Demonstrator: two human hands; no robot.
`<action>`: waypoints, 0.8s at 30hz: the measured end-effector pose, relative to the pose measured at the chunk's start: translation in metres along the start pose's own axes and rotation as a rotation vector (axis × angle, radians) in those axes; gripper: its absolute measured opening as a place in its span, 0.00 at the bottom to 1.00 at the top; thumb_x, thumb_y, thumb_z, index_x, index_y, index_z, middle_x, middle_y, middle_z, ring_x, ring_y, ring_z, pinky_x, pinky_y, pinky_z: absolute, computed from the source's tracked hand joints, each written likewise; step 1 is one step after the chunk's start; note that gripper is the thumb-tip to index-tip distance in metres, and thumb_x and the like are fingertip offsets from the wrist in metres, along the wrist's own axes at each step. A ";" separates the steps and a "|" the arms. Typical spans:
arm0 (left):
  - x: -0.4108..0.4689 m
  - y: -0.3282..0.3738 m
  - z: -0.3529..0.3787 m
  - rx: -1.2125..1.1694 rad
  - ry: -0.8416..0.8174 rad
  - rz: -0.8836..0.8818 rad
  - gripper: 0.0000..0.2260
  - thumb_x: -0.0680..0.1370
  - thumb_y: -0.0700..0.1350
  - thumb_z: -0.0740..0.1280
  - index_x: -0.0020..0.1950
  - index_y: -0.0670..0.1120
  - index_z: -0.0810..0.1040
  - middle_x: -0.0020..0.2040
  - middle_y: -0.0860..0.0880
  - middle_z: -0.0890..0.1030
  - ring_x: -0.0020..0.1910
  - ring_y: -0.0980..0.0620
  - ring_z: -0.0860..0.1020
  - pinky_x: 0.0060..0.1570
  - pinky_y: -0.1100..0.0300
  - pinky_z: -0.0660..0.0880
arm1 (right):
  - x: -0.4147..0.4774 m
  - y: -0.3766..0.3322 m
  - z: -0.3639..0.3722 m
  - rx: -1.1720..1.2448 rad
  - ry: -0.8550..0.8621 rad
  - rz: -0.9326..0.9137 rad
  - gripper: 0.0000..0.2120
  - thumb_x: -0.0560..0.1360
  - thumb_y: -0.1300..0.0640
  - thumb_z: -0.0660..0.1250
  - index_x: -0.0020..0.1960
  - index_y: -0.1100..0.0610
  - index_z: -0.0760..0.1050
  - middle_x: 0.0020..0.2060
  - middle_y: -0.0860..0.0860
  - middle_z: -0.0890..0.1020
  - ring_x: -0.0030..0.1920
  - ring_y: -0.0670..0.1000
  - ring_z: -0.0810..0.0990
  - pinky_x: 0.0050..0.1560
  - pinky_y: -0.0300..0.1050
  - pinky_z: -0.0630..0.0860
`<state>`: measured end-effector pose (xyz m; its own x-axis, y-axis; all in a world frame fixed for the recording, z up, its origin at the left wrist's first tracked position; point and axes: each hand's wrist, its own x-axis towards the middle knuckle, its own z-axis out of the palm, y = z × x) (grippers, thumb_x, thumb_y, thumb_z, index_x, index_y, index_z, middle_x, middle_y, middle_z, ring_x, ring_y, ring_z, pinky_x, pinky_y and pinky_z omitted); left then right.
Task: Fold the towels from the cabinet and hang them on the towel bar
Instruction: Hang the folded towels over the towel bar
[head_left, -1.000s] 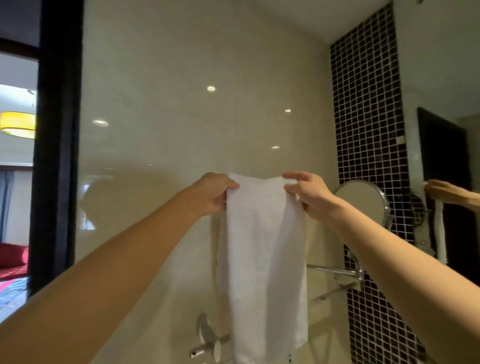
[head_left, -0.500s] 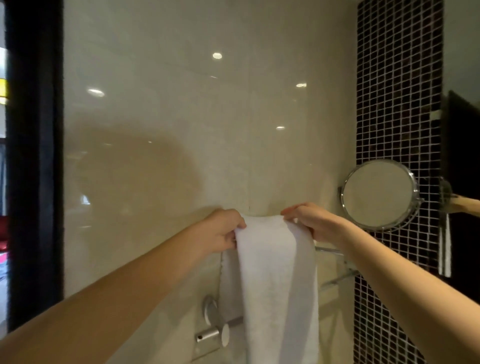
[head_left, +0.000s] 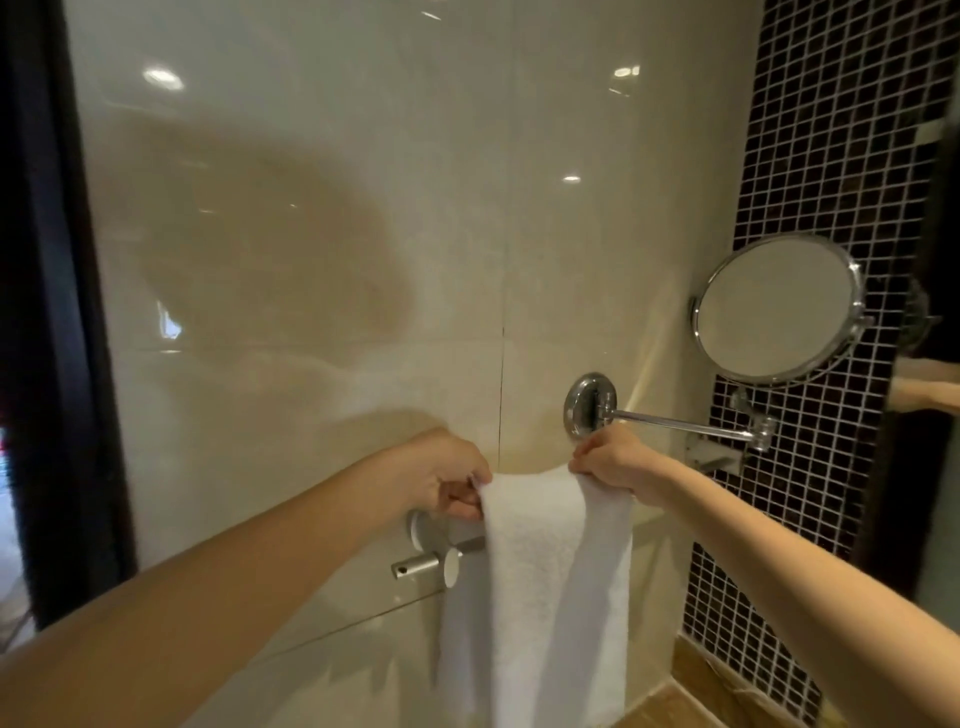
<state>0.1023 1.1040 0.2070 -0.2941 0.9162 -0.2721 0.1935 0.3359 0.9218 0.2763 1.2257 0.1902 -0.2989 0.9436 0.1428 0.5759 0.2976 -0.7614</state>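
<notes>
- While I watch from the head camera, my left hand (head_left: 447, 478) pinches the left top corner of the folded white terry towel (head_left: 545, 571).
- My right hand (head_left: 608, 457) grips its right top corner.
- The towel hangs down across the chrome towel bar (head_left: 431, 558); I cannot tell whether it rests on it.
- A round chrome-rimmed mirror (head_left: 774, 306) juts out up right.
</notes>
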 end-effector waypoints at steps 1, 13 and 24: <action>0.000 -0.002 0.001 0.044 0.011 0.002 0.07 0.78 0.33 0.61 0.40 0.39 0.71 0.36 0.43 0.75 0.30 0.52 0.75 0.25 0.60 0.78 | 0.000 0.005 0.003 -0.005 0.016 0.014 0.09 0.72 0.64 0.68 0.49 0.69 0.80 0.42 0.60 0.80 0.41 0.52 0.75 0.40 0.44 0.72; 0.005 -0.041 0.026 0.739 0.257 0.542 0.08 0.76 0.45 0.64 0.49 0.48 0.82 0.48 0.51 0.82 0.49 0.51 0.80 0.48 0.59 0.73 | 0.001 0.032 0.020 -0.143 0.084 0.046 0.09 0.72 0.68 0.63 0.34 0.62 0.75 0.34 0.56 0.75 0.40 0.55 0.75 0.38 0.42 0.70; 0.005 -0.047 0.043 1.164 0.221 0.650 0.11 0.78 0.51 0.63 0.39 0.49 0.68 0.48 0.43 0.78 0.50 0.41 0.76 0.34 0.56 0.63 | -0.022 0.051 0.030 -0.675 -0.004 -0.517 0.15 0.80 0.48 0.55 0.55 0.50 0.78 0.53 0.51 0.82 0.54 0.56 0.77 0.55 0.52 0.71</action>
<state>0.1317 1.1018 0.1503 0.0310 0.9618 0.2719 0.9963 -0.0515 0.0687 0.2894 1.2154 0.1289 -0.6514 0.6650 0.3653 0.6962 0.7153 -0.0607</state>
